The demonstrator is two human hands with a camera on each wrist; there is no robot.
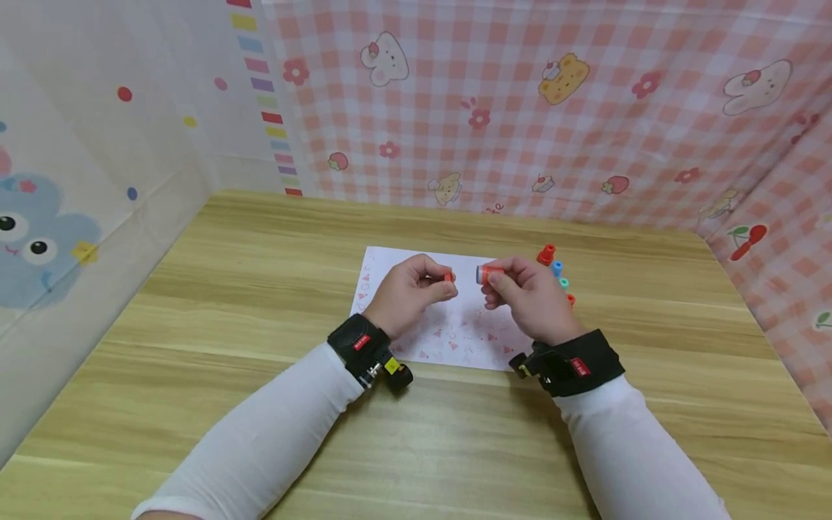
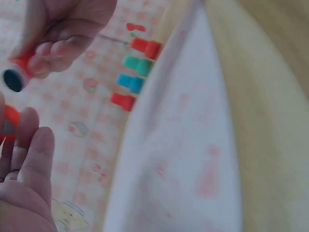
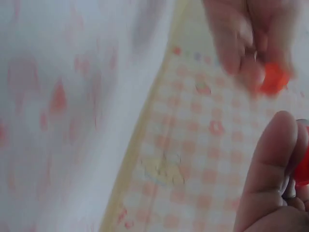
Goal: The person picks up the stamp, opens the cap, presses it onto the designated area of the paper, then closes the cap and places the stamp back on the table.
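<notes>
Over a white sheet of paper [image 1: 463, 310] printed with small red marks, my left hand [image 1: 411, 290] pinches a small orange-red cap [image 1: 448, 276] between thumb and fingers. To its right, my right hand [image 1: 534, 297] grips a red toy stamp [image 1: 492, 274], its end pointing toward the cap. The left wrist view shows that end as a dark round face [image 2: 13, 80]. A gap separates stamp and cap. In the right wrist view the cap [image 3: 274, 79] is blurred, and fingers partly cover the stamp [image 3: 302, 166].
Beyond my right hand several capped stamps stand in a row: a red one [image 1: 547, 253], a blue one [image 1: 556, 269], a green one [image 1: 564, 283] and another red one [image 1: 570, 300]. The wooden table [image 1: 260, 260] meets a checked cloth backdrop [image 1: 429, 108] behind.
</notes>
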